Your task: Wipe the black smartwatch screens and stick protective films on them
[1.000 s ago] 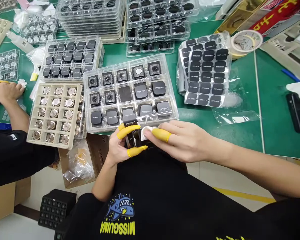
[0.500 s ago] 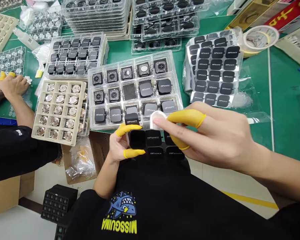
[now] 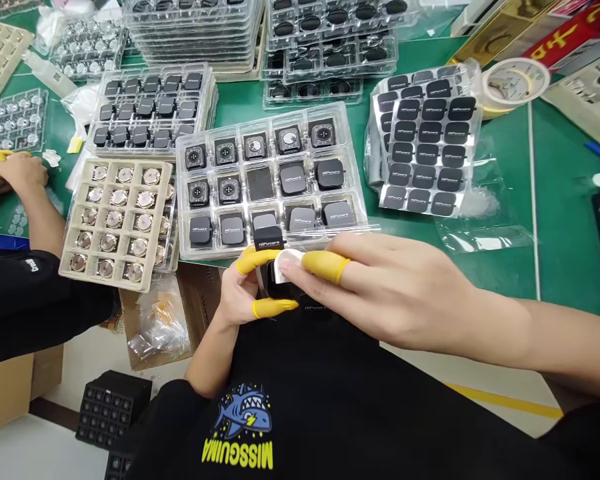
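Observation:
My left hand (image 3: 237, 293), with yellow finger cots on thumb and forefinger, grips a square black watch case (image 3: 276, 291) by its edges, screen up. My right hand (image 3: 395, 290) pinches a white pad (image 3: 283, 265) against that screen and covers most of it. Just beyond my hands lies a clear plastic tray (image 3: 353, 157) of watch cases; some show their backs, others carry black HiFuture films. One compartment shows only a dark bottom. Below my right hand, the dark HiFuture labels (image 3: 314, 307) are mostly hidden.
To the right are sheets of HiFuture stickers (image 3: 425, 153) and a tape roll (image 3: 515, 83). A beige tray of round watches (image 3: 117, 220) overhangs the table's near left edge. Stacked clear trays (image 3: 195, 40) stand behind. A co-worker's hands (image 3: 17, 170) rest at far left.
My right hand has moved left and slightly down, bringing the white pad from beside the watch onto its screen. My left hand still holds the watch in nearly the same place.

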A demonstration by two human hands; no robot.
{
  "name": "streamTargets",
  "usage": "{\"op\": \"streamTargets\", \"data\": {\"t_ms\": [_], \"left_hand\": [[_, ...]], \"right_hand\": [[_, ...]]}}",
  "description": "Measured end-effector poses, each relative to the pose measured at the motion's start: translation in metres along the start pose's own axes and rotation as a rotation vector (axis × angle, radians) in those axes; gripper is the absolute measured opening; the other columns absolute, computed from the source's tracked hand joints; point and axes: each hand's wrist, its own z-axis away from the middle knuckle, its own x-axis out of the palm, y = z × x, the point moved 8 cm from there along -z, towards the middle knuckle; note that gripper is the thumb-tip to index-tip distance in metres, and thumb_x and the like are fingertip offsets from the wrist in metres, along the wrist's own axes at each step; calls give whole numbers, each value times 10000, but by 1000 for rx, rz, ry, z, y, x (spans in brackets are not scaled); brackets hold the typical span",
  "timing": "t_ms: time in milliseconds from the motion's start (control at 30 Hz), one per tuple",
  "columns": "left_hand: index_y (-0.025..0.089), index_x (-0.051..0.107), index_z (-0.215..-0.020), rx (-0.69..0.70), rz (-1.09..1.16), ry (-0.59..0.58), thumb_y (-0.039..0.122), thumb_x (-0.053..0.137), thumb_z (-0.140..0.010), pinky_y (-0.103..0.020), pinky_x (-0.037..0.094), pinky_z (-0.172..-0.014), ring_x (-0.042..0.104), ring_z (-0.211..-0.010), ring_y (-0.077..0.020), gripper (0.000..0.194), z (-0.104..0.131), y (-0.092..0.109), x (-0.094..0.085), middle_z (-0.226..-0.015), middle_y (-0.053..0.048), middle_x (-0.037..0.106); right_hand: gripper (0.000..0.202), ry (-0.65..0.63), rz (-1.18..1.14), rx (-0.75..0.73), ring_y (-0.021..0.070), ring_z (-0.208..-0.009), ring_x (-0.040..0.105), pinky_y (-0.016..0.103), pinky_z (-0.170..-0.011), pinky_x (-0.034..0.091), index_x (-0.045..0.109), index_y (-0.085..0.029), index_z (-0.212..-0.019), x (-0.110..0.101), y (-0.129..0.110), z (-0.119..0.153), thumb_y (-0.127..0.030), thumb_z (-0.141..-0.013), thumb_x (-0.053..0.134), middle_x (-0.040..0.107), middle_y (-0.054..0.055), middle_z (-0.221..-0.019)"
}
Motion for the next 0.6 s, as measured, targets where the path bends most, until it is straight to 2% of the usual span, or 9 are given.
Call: {"op": "streamTargets", "data": {"t_ms": [133,233,333,500,600], "left_hand": [[283,857,-1306,-8,-30,16,397,1138,-626,-307,691,-904,859,-975,-229,744,1,0,0,-1111,-44,885],[228,874,-1220,-61,-77,23,491,1145,-570,-329,701,-872,860,-960,-257,751,1,-5,-2,-1074,-73,876],[214,886,-1186,-93,-98,26,551,1145,-523,-323,693,-837,846,-921,-252,788,1,-9,-4,-1038,-74,866],[224,902,-1163,-56,-119,81,615,1124,-522,-309,669,-816,802,-864,-219,783,2,-9,-8,-972,-51,846],[234,904,-1186,-54,-152,75,542,1127,-568,-302,660,-809,802,-877,-216,726,3,-8,-9,-998,-54,853]], "right_hand": [[252,18,12,-43,212,-880,653,350,-655,491,771,-83,-1288,12,-4,-1,-70,-1096,608,758,70,-936],[195,19,-43,-71,218,-901,641,354,-674,495,779,-105,-1209,20,-4,-1,-85,-1100,619,735,71,-936],[208,-18,-162,-127,221,-938,648,364,-713,523,749,-91,-1272,26,-4,-1,-128,-1135,596,719,72,-946],[299,-83,-254,-197,202,-933,662,360,-687,509,695,-112,-1382,24,-1,0,-143,-1199,460,751,69,-991],[310,-120,-234,-223,194,-893,666,355,-697,530,710,-136,-1331,19,4,6,-127,-1205,427,771,63,-1003]]}}
